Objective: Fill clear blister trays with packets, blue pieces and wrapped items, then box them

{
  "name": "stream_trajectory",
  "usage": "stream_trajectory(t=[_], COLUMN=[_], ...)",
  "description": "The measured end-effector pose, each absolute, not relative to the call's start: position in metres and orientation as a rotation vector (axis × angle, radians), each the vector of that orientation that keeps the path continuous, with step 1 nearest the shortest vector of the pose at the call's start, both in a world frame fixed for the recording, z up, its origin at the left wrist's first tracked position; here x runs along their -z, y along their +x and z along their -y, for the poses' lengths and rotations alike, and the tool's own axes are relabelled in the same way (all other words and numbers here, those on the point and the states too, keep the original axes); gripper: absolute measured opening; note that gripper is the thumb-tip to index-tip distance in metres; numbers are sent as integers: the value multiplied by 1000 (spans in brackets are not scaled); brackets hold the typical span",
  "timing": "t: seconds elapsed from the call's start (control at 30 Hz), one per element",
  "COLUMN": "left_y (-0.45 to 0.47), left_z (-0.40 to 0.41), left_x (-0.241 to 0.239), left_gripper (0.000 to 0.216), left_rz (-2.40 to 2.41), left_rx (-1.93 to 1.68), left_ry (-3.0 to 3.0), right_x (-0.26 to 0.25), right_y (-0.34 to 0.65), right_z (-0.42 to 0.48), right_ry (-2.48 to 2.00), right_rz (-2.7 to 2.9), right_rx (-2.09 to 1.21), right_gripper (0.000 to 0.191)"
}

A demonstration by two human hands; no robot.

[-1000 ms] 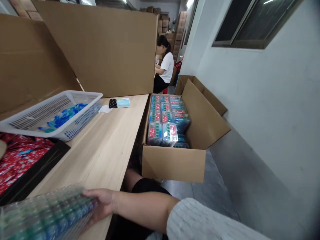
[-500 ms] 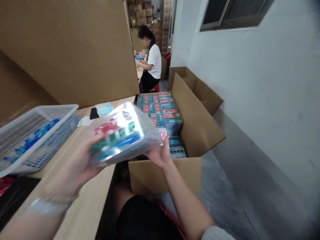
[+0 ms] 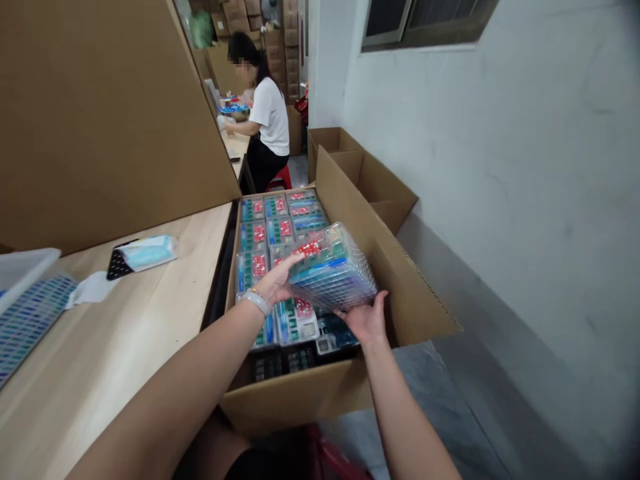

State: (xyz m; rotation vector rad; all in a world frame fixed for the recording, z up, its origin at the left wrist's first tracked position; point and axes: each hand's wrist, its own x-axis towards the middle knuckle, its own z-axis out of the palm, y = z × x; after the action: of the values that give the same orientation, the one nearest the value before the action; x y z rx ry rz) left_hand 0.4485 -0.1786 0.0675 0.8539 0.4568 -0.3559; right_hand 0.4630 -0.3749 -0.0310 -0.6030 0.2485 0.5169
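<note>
A stack of clear plastic blister packs [image 3: 333,270], with red, green and blue contents, is held tilted between my two hands. My left hand [image 3: 277,281] grips its left end, thumb over the top. Under the near right side, my right hand [image 3: 367,319] supports the stack with the thumb raised beside it. The stack hangs over the open cardboard carton [image 3: 295,393], above its right part. Rows of similar blister packs [image 3: 253,237] fill much of the carton, and darker-looking packs [image 3: 283,362] lie lower at its near end.
On the wooden table [image 3: 165,293] to the left are a white basket [image 3: 35,313], a black dotted item [image 3: 120,260] and a light-blue packet [image 3: 147,250]. A divided carton [image 3: 360,163] stands by the wall. Farther back, a person [image 3: 270,113] sits at another table.
Both hands have carried the stack of blister packs from beside the table rightward over the carton. The view has shifted, showing more of the carton and less of the basket.
</note>
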Motion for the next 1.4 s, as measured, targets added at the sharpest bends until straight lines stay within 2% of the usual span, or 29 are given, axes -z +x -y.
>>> stream_trajectory(t=[0.43,1.03,1.27,1.4], left_y=[496,524,518,515], left_z=[185,192,200,205], left_x=[-42,-3,22,30], left_gripper=[13,65,58,70], left_rz=[-568,-692,-603,-631], left_rx=[371,228,200,116], left_ry=[1007,1396,1564,1765], right_x=[97,145,160,164], right_y=[492,503,499,500], right_z=[345,325,327,331], right_ry=[-600,-701,-776,-965], right_rz=[-546,-713,-765,-727], right_rx=[-588,-507,-538,-587], right_gripper=[73,78,67,63])
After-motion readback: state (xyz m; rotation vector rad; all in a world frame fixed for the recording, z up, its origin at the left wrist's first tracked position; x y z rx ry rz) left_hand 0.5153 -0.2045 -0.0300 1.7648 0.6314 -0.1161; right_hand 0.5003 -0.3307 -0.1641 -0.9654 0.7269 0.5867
